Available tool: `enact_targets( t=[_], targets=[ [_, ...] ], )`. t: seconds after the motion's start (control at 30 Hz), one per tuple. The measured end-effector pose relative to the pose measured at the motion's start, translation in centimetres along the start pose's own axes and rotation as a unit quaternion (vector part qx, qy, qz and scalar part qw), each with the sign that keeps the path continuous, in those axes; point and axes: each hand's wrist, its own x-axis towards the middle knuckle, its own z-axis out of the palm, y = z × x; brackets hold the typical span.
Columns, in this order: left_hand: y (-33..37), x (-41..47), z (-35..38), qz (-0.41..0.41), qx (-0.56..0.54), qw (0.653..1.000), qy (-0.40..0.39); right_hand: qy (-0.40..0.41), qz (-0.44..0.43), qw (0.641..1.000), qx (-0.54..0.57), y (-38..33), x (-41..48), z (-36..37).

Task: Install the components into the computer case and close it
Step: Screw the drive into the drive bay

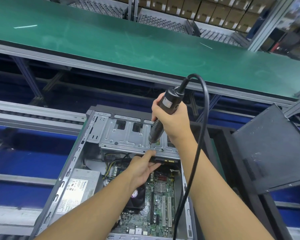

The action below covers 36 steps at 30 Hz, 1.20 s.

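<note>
An open computer case (71, 163) lies on its side in front of me, showing the green motherboard (156, 210), the grey power supply (80, 186) and a silver drive cage (126, 135) at its far end. My right hand (173, 118) grips a black electric screwdriver (163, 116) held upright, its bit down on the top of the drive cage. My left hand (144, 165) reaches under the cage's near edge, index finger stretched along the edge, fingers on a black drive or connector beneath it.
The screwdriver's black cable (197, 144) loops up and hangs down over the case's right side. A black side panel (270, 153) leans at the right. A green conveyor belt (111, 42) runs behind, with cardboard boxes (215, 11) stacked beyond it.
</note>
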Motion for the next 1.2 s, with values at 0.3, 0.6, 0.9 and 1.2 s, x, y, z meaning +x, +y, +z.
enact_targets(
  t=[0.3,0.6,0.9,1.2],
  targets=[
    [-0.3,-0.6,0.0,-0.017,0.241,0.97,0.036,0.016,-0.077,0.996,0.047,-2.0,-0.4,-4.2],
    [3.3,-3.0,1.1,-0.218,0.568,0.77,-0.193,0.088,-0.096,0.986,0.104,-1.3,-3.9,-11.7],
    [-0.7,-4.0,13.1,0.007,0.523,0.829,-0.197,0.151,-0.087,0.98,0.099,0.5,-8.4,-20.2],
    [-10.5,1.6,17.5,0.046,0.712,0.679,-0.172,0.17,-0.049,0.979,0.104,3.3,-12.6,-28.2]
  ],
)
